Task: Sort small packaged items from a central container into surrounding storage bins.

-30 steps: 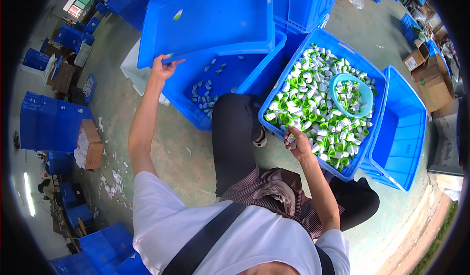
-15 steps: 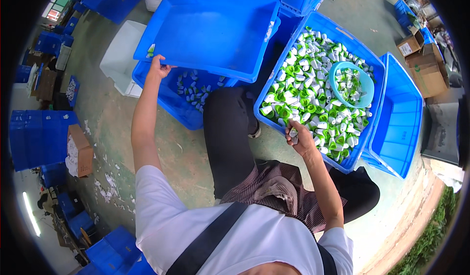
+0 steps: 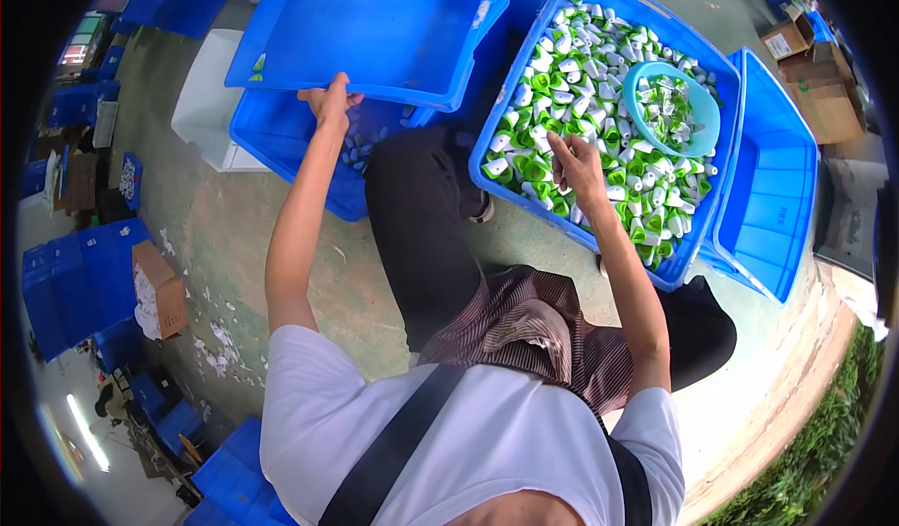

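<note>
My left hand, its fingers apart, is at the near rim of a shallow blue tray. That tray lies over a deeper blue bin with small pieces inside. One green-and-white piece sits in the tray's left corner. Over a large blue bin full of green-and-white plastic caps, my right hand has curled fingers. What they hold is hidden; something small shows below them. A round light-blue basin with clear pieces rests on the caps.
Another blue bin stands right of the full one. Behind the left bin is a white container. My legs are close to the bins. A cardboard box, stacked blue crates and paper scraps lie off to the left.
My left hand has shifted right along the tray's rim, its fingers more spread. From the bin's near edge my right hand has moved farther in over the caps. The whole view has shifted slightly.
</note>
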Motion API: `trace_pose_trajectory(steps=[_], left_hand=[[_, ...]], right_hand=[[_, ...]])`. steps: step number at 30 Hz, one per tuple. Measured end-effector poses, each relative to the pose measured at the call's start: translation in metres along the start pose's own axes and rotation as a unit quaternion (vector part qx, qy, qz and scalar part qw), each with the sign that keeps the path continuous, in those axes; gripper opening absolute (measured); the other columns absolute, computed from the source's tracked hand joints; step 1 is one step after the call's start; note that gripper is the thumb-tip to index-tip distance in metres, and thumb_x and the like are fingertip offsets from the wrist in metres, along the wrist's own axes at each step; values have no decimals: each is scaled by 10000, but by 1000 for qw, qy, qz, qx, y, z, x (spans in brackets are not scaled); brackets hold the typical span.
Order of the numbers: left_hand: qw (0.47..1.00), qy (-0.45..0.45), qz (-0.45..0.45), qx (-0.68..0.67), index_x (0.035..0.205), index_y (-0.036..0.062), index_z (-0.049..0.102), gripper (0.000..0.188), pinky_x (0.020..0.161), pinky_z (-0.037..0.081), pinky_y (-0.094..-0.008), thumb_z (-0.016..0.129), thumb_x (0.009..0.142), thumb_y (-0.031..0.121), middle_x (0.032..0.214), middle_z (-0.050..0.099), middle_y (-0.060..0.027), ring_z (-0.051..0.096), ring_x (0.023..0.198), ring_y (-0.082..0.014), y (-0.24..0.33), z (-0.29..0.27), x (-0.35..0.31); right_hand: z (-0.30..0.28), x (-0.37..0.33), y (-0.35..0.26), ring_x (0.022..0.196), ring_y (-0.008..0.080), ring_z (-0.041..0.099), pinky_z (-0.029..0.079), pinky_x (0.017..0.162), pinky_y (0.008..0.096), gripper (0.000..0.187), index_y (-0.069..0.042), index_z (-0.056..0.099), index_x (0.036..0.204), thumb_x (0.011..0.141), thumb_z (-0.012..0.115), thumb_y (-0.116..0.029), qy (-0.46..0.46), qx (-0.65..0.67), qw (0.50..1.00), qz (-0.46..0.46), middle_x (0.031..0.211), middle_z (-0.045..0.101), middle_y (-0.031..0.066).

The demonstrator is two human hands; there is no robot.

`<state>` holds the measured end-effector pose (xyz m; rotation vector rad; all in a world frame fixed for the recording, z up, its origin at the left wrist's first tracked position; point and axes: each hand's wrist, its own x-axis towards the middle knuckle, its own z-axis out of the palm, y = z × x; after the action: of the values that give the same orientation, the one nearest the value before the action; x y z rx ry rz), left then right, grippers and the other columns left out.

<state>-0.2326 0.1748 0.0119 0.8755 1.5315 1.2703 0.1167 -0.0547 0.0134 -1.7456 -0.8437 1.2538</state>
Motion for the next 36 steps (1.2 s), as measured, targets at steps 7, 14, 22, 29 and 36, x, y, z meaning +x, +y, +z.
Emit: trace_pose_trajectory(steps=[7,14,22,29,36], left_hand=[[998,5,27,60,1053,23,260,567,383,443,-303,689,683,33,825,552,-178,566,505,-218,-1,-6,36],[834,197,163,490,1253,-51,257,774,666,521,-347,759,729,218,861,572,-179,616,771,-251,20,-17,39],[935,-352,44,18,1065,60,631,285,639,484,-265,671,855,248,994,629,-48,588,822,-133,97,119,-156],[919,-339,-164,121,1128,6,554,398,677,508,-312,603,906,334,988,595,-85,585,803,-178,-17,202,-159],[895,-415,-84,137,1000,-36,663,562,642,478,-265,506,935,500,823,636,-73,601,743,-118,-39,220,-174]], right_hand=[[-7,35,29,422,95,521,390,364,242,263,-1,568,880,891,634,-256,23,-61,996,-69,658,581,38],[6,93,21,824,367,632,498,731,454,315,-86,565,1087,811,648,-215,139,-287,926,-202,934,635,219],[9,153,4,851,382,645,520,705,479,381,-157,513,1182,824,620,-234,50,-477,860,-172,933,646,199],[-28,140,11,563,245,637,496,513,375,286,-46,524,957,800,685,-222,77,-313,919,-226,679,640,126],[-13,51,-37,442,135,516,367,360,247,225,-1,491,920,884,596,-197,-45,78,986,-143,625,595,107]])
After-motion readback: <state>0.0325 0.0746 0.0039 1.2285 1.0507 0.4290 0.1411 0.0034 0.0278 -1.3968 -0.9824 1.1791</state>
